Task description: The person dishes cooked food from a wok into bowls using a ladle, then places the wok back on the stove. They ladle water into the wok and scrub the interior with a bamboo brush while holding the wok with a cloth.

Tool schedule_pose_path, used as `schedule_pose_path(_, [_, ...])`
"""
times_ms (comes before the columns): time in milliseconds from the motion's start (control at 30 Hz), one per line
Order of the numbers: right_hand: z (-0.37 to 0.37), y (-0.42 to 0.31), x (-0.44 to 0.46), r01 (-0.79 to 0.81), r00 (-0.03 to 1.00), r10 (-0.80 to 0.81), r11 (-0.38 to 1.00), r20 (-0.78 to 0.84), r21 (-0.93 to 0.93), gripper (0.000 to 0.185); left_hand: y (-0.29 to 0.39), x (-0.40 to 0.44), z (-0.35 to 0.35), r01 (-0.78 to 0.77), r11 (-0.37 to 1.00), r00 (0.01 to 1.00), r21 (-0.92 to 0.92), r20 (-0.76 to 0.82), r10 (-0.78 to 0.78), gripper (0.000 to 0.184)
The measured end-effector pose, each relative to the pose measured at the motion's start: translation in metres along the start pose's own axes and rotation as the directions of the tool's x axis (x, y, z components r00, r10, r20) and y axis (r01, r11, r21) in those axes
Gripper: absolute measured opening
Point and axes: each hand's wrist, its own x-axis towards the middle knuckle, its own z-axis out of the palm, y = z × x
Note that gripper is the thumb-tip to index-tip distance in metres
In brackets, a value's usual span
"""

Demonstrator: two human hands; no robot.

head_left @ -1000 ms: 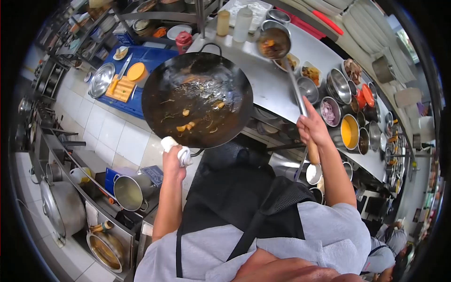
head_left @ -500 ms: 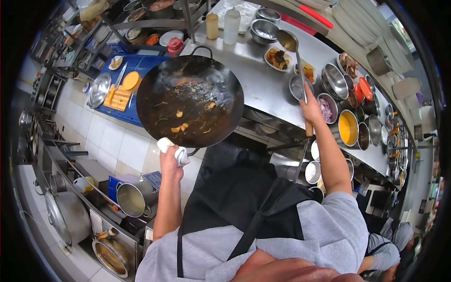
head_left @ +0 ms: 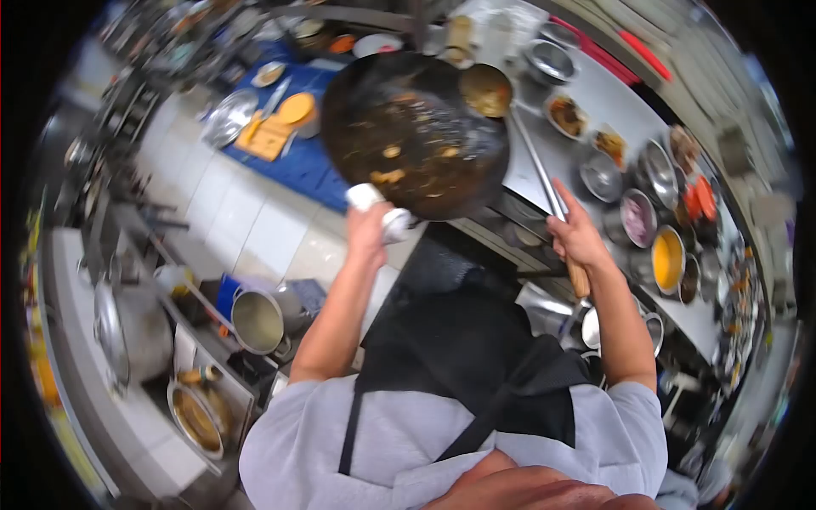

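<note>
My left hand (head_left: 367, 234) is closed around a folded white cloth (head_left: 364, 196) at the near rim of a large dark wok (head_left: 399, 191). The wok is tilted, with an oily sheen and a few small pieces of food (head_left: 388, 177) inside. In my right hand (head_left: 580, 234) is a long-handled metal ladle (head_left: 486, 91) with a wooden grip. Its bowl is at the wok's right rim and looks brownish inside. Whether it touches the rim, I cannot tell. The wok's near handle is hidden by my left hand and the cloth.
A steel counter (head_left: 531, 166) on the right carries metal bowls, a food dish (head_left: 566, 116) and a pot of orange-yellow liquid (head_left: 668, 259). Beyond the wok, a blue surface (head_left: 310, 174) bears a cutting board (head_left: 265, 140) and a knife. A pot (head_left: 257, 321) stands lower left.
The ladle's bowl has come from above the counter bowls to the wok's right rim. My hands are closer together, and the whole view has shifted and blurred.
</note>
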Motion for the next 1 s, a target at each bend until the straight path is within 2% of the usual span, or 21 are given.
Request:
schedule_pose_path(33, [0.016,-0.005,0.014,0.013,0.999,-0.013,1.000,0.046,-0.007,0.077,0.003,0.000,0.004,-0.037,0.999,0.999,0.000,0.027,0.036,0.021])
schedule_pose_path(67, [0.028,-0.008,0.024,-0.009,1.000,0.007,0.982,-0.013,-0.187,0.078,0.021,-0.012,0.014,0.002,1.000,0.998,-0.025,0.059,-0.001,0.027])
schedule_pose_path(100, [0.037,-0.007,0.030,-0.046,0.996,0.016,0.932,-0.088,-0.359,0.078,0.012,-0.002,0.011,-0.084,0.997,0.992,-0.001,0.095,0.083,0.031])
schedule_pose_path(200, [0.065,0.009,0.029,0.150,0.988,-0.148,0.814,0.049,-0.561,0.083,0.027,-0.007,0.023,-0.109,0.993,0.987,0.039,0.121,0.104,0.032])
schedule_pose_path(233, [0.072,0.016,0.018,0.230,0.973,-0.202,0.783,0.113,-0.579,0.084,0.031,-0.006,0.025,-0.113,0.993,0.983,0.027,0.145,0.108,0.032])
schedule_pose_path(300, [0.068,0.021,-0.021,0.234,0.972,-0.153,0.701,0.179,-0.673,0.087,0.030,0.004,0.026,-0.107,0.994,0.980,0.000,0.171,0.106,0.029])
schedule_pose_path(333, [0.058,0.031,-0.035,0.090,0.993,0.004,0.628,0.119,-0.773,0.088,0.033,0.009,0.025,-0.103,0.995,0.980,0.002,0.174,0.102,0.029])
schedule_pose_path(367, [0.039,0.044,-0.053,0.084,0.995,-0.005,0.530,0.096,-0.844,0.084,0.034,0.012,0.024,-0.065,0.998,0.980,-0.002,0.188,0.064,0.028])
schedule_pose_path(433, [-0.022,0.091,-0.074,0.123,0.980,-0.193,0.385,0.050,-0.915,0.073,0.033,0.012,0.027,-0.016,1.000,0.975,0.002,0.224,0.015,0.026])
schedule_pose_path(500, [-0.070,0.077,-0.095,0.071,0.940,-0.341,0.112,0.029,-0.991,0.070,0.034,0.009,0.041,0.025,1.000,0.969,-0.013,0.247,-0.021,0.023])
schedule_pose_path(533, [-0.083,0.065,-0.098,0.004,0.960,-0.276,0.156,-0.040,-0.988,0.074,0.038,0.003,0.051,0.069,0.998,0.973,-0.010,0.222,-0.065,0.022])
schedule_pose_path(633, [-0.085,0.041,-0.079,-0.094,0.919,-0.316,0.406,-0.237,-0.909,0.080,0.031,-0.002,0.089,0.069,0.996,0.958,-0.048,0.281,-0.053,0.020])
schedule_pose_path(700, [-0.080,0.041,-0.042,-0.205,0.920,-0.193,0.508,-0.342,-0.837,0.085,0.022,-0.004,0.121,0.077,0.996,0.950,-0.033,0.307,-0.063,0.019])
schedule_pose_path(767, [-0.080,0.054,-0.022,-0.141,0.919,-0.195,0.647,-0.342,-0.749,0.083,0.008,0.002,0.153,0.040,0.999,0.949,-0.035,0.315,-0.028,0.018])
schedule_pose_path(833, [-0.097,0.059,-0.037,-0.125,0.933,-0.200,0.599,-0.299,-0.791,0.081,0.006,0.002,0.188,0.030,0.999,0.947,-0.037,0.320,-0.017,0.015])
schedule_pose_path(867, [-0.121,0.083,-0.047,-0.034,0.926,-0.300,0.536,-0.228,-0.844,0.081,0.004,0.006,0.203,0.032,0.999,0.940,-0.021,0.339,-0.023,0.013])
schedule_pose_path(967, [-0.206,0.102,-0.096,-0.174,0.959,-0.169,0.281,-0.228,-0.944,0.082,0.006,0.003,0.246,0.060,0.998,0.953,0.010,0.296,-0.060,0.015])
schedule_pose_path(1000, [-0.234,0.102,-0.105,-0.128,0.944,-0.265,0.252,-0.195,-0.959,0.081,0.005,0.001,0.258,0.072,0.997,0.953,-0.004,0.297,-0.068,0.020])
